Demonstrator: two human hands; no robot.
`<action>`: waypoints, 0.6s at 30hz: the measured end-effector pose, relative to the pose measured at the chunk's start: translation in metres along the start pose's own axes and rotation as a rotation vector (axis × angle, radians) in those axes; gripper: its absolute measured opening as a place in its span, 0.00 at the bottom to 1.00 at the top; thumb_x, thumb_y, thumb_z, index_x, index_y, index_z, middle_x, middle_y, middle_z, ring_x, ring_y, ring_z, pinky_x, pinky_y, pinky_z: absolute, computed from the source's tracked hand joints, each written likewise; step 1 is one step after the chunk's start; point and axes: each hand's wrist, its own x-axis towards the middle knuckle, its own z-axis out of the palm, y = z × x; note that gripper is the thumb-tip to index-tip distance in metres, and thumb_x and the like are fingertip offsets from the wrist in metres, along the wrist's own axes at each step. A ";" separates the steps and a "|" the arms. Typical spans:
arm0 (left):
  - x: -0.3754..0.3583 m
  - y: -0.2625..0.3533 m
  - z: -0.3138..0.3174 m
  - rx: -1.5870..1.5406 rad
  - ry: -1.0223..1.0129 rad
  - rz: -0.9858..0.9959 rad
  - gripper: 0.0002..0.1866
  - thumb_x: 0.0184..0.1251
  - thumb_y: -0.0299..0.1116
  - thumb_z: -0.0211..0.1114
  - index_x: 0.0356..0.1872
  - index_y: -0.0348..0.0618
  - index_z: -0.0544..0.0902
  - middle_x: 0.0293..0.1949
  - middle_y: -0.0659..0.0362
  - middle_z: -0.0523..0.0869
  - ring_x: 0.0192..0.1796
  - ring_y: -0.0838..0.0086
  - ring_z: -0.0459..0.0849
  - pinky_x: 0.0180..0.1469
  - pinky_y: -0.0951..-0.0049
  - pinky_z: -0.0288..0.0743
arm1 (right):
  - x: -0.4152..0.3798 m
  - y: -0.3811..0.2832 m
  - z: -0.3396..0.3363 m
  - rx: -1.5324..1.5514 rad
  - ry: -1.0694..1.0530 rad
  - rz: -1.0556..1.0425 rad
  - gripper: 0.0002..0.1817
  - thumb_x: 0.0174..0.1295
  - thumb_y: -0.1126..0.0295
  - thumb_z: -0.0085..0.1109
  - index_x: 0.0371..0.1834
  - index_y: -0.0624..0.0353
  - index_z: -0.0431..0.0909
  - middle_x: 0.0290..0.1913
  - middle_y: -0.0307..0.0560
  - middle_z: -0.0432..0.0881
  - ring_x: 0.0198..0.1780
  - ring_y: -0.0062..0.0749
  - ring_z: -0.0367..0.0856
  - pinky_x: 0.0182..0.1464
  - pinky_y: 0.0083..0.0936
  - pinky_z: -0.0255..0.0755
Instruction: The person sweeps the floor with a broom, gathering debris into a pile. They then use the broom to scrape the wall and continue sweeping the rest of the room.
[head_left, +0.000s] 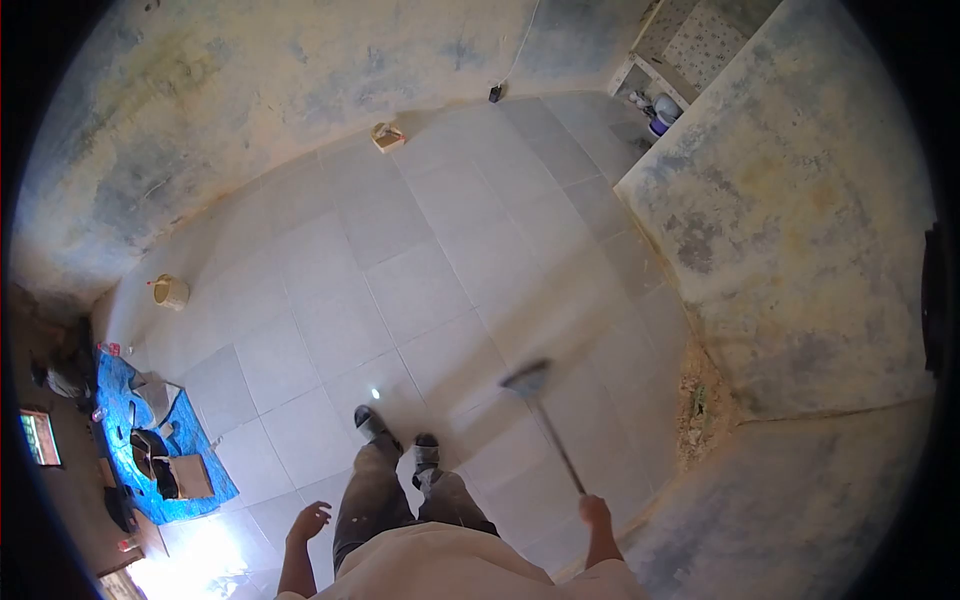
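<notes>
A broom [557,441] slants across the lower right of the view, its dark handle running down to my right hand [594,511]. That hand is wrapped round the upper end of the handle. The broom's wide head [526,378] is at the tiled floor [420,280], ahead and to the right of my feet. My left hand [311,519] hangs beside my left leg with nothing in it, its fingers loosely bent and apart.
A blue tarp [215,478] with cardboard and other items lies at left. A bucket [171,291] stands on the floor at left, and a small box [387,137] by the far wall. Debris [697,408] lines the right wall's foot. A doorway [650,110] is at upper right.
</notes>
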 end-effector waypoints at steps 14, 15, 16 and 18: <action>0.132 0.063 -0.112 0.038 -0.100 0.011 0.14 0.60 0.27 0.53 0.48 0.42 0.77 0.34 0.51 0.85 0.36 0.69 0.85 0.39 0.70 0.78 | 0.152 -0.088 -0.166 -0.213 -0.191 0.532 0.16 0.61 0.60 0.46 0.46 0.46 0.82 0.47 0.40 0.83 0.47 0.34 0.82 0.43 0.32 0.76; 0.140 0.097 -0.125 0.081 -0.032 0.046 0.14 0.60 0.28 0.52 0.47 0.43 0.77 0.34 0.51 0.85 0.36 0.69 0.85 0.39 0.70 0.78 | 0.157 -0.070 -0.183 -0.193 -0.235 0.617 0.16 0.61 0.61 0.47 0.48 0.46 0.81 0.49 0.41 0.82 0.50 0.35 0.81 0.44 0.34 0.76; 0.152 0.122 -0.137 0.058 0.007 0.082 0.14 0.60 0.28 0.51 0.47 0.43 0.77 0.34 0.52 0.86 0.36 0.68 0.86 0.40 0.70 0.78 | 0.157 -0.059 -0.209 -0.179 -0.280 0.704 0.17 0.60 0.62 0.48 0.50 0.47 0.79 0.51 0.42 0.81 0.52 0.36 0.80 0.46 0.36 0.75; 0.173 0.170 -0.156 0.040 0.044 0.134 0.14 0.60 0.28 0.51 0.47 0.43 0.77 0.34 0.52 0.86 0.36 0.68 0.86 0.40 0.69 0.78 | 0.153 -0.060 -0.269 0.037 -0.371 0.922 0.17 0.60 0.64 0.48 0.52 0.47 0.79 0.52 0.42 0.80 0.54 0.33 0.79 0.44 0.33 0.76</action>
